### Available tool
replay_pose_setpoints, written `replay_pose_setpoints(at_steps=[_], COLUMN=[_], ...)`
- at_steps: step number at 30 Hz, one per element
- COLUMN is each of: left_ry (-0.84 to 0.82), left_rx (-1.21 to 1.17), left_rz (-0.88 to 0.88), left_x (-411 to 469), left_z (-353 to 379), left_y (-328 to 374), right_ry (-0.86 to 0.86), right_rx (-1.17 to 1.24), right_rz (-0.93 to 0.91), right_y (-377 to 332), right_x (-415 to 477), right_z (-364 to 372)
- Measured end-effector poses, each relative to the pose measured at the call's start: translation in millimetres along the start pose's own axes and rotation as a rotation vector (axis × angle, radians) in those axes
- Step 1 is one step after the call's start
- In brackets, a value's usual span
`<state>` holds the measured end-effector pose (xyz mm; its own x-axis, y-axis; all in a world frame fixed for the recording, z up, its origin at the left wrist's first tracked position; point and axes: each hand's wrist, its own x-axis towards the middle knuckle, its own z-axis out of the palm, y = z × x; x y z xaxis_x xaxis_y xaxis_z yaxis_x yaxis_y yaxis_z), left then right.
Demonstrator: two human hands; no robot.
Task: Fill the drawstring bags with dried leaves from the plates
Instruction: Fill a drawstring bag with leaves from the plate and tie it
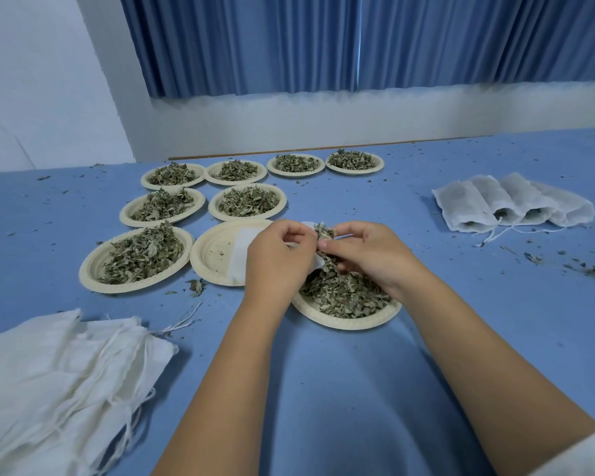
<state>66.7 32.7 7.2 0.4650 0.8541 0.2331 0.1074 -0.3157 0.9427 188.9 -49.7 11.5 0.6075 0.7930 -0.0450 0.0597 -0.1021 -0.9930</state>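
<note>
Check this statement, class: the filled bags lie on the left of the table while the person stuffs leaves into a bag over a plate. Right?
Wrong side. The head view shows the filled bags on the right of the table; the empty bags lie on the left. Leaves do go into a bag over a plate.

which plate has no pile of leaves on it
The plate left of the left hand: only crumbs and a white bag on it; every other plate holds a leaf heap.

Matt paper plates, thin white cloth bags — smooth blue tablecloth.
</note>
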Motion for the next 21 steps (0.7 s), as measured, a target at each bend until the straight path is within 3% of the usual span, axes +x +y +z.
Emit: replay_pose_setpoints(at_steps=[7, 15, 21], left_ry=[0.036, -0.154, -0.058], left_rx=[0.177, 0.249, 0.153], left_rz=[0.129, 0.188, 0.104], left_x=[-1, -6, -4], left_z=[0, 6, 6], left_y=[-2, -1, -2], right_ry=[0.116, 0.269, 0.257], right_rx=[-0.209, -0.565, -0.443], right_rz=[-0.177, -0.344, -0.319], right_y=[6, 17, 9], right_x=[1, 7, 2], right_z=[4, 6, 7])
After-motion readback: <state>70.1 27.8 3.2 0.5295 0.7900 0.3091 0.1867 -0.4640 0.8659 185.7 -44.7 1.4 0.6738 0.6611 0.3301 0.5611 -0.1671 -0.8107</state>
